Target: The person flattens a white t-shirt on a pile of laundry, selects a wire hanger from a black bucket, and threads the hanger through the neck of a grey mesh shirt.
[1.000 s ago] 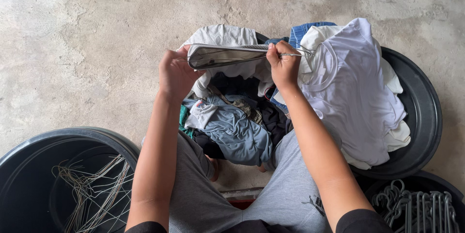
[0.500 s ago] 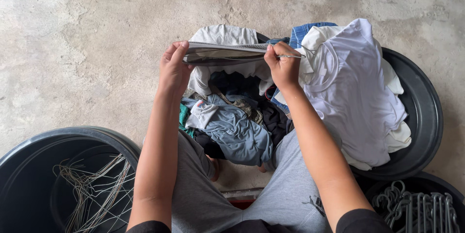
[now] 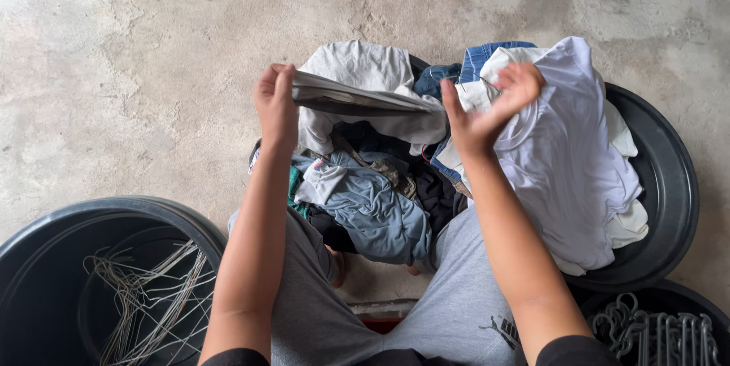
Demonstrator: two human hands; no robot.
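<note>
My left hand (image 3: 275,104) pinches the left end of a flat grey garment (image 3: 357,97) and holds it up over a pile of clothes (image 3: 372,202) between my knees. The garment's right end droops near my right hand (image 3: 487,107). That hand is blurred, with fingers spread and nothing seen in it, and it hovers over a white shirt (image 3: 566,153) heaped to the right. I cannot see any hanger inside the garment.
A shallow black basin (image 3: 669,183) holds the white shirt and other laundry. A black tub (image 3: 46,248) at lower left contains several thin wire hangers (image 3: 144,297). Grey plastic hangers (image 3: 654,328) lie in another container at lower right. Bare concrete floor lies beyond.
My right hand let go of the wire hook at the garment's right end and swung right, fingers opening. The garment's right end sagged. My left hand kept its grip.
</note>
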